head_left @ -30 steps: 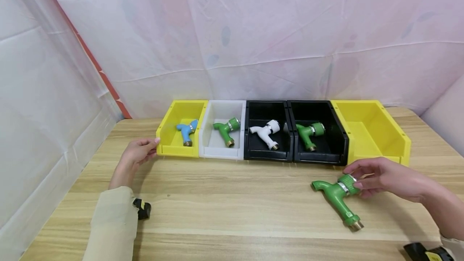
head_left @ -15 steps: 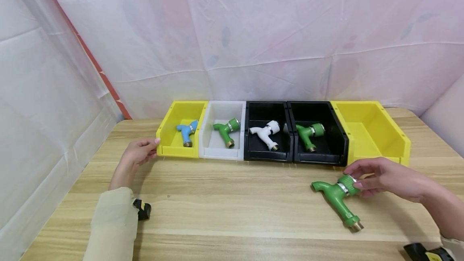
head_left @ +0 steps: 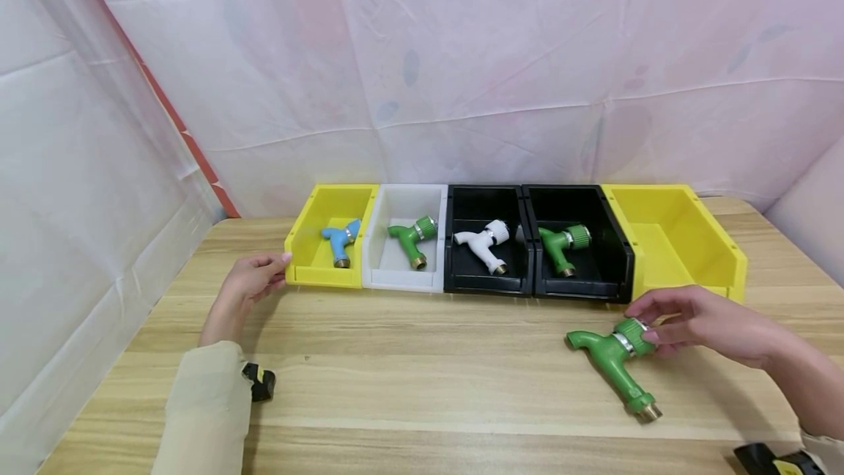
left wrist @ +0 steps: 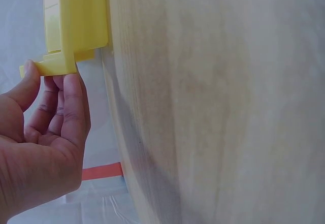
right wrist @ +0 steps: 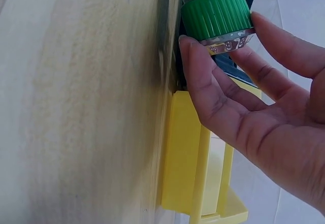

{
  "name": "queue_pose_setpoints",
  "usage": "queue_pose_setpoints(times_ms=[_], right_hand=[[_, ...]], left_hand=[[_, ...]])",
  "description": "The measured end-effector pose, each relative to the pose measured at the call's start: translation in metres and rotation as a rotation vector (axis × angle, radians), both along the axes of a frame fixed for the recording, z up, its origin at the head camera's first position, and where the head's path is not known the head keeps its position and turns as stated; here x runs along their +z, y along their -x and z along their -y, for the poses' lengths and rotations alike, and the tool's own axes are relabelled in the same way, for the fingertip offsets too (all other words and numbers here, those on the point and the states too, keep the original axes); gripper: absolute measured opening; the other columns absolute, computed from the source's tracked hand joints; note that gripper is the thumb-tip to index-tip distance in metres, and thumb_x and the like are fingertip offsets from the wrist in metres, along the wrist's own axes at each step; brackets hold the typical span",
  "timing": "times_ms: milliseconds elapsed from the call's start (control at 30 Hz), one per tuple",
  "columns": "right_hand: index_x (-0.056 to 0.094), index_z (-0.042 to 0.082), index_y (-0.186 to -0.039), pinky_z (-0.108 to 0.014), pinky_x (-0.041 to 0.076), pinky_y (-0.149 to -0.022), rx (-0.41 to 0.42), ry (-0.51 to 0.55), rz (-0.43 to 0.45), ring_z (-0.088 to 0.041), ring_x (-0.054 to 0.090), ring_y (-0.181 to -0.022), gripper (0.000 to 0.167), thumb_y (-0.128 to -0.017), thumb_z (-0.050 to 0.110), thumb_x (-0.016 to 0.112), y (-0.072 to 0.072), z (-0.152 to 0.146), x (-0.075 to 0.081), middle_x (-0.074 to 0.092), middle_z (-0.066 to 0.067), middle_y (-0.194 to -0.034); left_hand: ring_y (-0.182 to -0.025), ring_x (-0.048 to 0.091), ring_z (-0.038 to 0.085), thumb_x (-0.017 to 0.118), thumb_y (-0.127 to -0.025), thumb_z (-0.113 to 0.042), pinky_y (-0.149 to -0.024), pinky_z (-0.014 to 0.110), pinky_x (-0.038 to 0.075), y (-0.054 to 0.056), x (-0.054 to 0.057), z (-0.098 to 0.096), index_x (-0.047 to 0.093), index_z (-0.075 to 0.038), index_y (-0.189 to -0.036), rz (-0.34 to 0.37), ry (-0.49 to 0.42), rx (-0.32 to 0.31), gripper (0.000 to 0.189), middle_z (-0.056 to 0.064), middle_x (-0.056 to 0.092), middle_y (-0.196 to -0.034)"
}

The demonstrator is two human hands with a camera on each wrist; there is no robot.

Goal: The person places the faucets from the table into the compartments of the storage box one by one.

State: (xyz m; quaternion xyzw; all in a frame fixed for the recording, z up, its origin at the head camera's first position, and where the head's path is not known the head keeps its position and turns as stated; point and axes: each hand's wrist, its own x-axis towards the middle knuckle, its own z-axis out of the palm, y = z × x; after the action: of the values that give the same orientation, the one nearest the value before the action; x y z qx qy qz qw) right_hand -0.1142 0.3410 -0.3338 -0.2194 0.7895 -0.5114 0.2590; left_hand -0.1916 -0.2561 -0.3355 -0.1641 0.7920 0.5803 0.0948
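Note:
At the left end of the row of bins, my left hand (head_left: 249,281) pinches the front corner of a small yellow bin (head_left: 324,276), thumb on one side and fingers on the other in the left wrist view. A blue tap (head_left: 339,242) lies inside that bin. On the right, my right hand (head_left: 719,327) holds a green tap (head_left: 612,359) by its ribbed knob (right wrist: 217,14), between thumb and fingertips. The tap's spout points left and its brass threaded end points toward the front, over the tabletop before the bins.
Beside the yellow bin stand a white bin (head_left: 402,281) with a green tap (head_left: 412,240), a black bin (head_left: 488,284) with a white tap (head_left: 484,244), another black bin (head_left: 583,289) with a green tap (head_left: 560,246), and a larger yellow bin (head_left: 715,240). A pale sheet (head_left: 488,57) hangs behind.

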Motion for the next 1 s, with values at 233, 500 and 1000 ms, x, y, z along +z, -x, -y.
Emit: queue_pose_setpoints(times_ms=[233,500,1000], right_hand=[[0.054,-0.008,-0.11,-0.034,0.054,-0.066,-0.015,-0.024,-0.037,-0.016,0.062,-0.079,0.022,-0.088,-0.004,0.052,0.0,-0.001,0.001,0.062,-0.005,-0.094],[0.055,-0.008,-0.11,-0.032,0.054,-0.064,-0.034,-0.08,-0.098,-0.015,0.062,-0.077,0.022,-0.088,-0.003,0.054,0.0,-0.002,0.004,0.063,-0.003,-0.093],[0.062,0.005,-0.105,-0.025,0.051,-0.063,-0.116,-0.173,-0.23,-0.008,0.058,-0.081,0.023,-0.085,-0.004,0.057,-0.004,-0.006,0.015,0.063,0.002,-0.093]], left_hand=[[-0.069,0.054,0.004,0.056,-0.091,-0.027,-0.069,0.019,0.051,0.0,0.0,0.0,0.047,0.009,-0.122,0.004,-0.009,0.001,0.048,-0.004,0.055,-0.079],[-0.072,0.053,0.006,0.055,-0.091,-0.029,-0.071,0.02,0.051,0.0,0.0,-0.001,0.048,0.007,-0.121,0.027,0.005,0.037,0.047,0.0,0.054,-0.084],[-0.073,0.053,0.006,0.057,-0.09,-0.029,-0.073,0.021,0.051,-0.001,0.001,-0.001,0.048,0.007,-0.121,0.021,-0.017,0.031,0.048,-0.001,0.054,-0.084]])
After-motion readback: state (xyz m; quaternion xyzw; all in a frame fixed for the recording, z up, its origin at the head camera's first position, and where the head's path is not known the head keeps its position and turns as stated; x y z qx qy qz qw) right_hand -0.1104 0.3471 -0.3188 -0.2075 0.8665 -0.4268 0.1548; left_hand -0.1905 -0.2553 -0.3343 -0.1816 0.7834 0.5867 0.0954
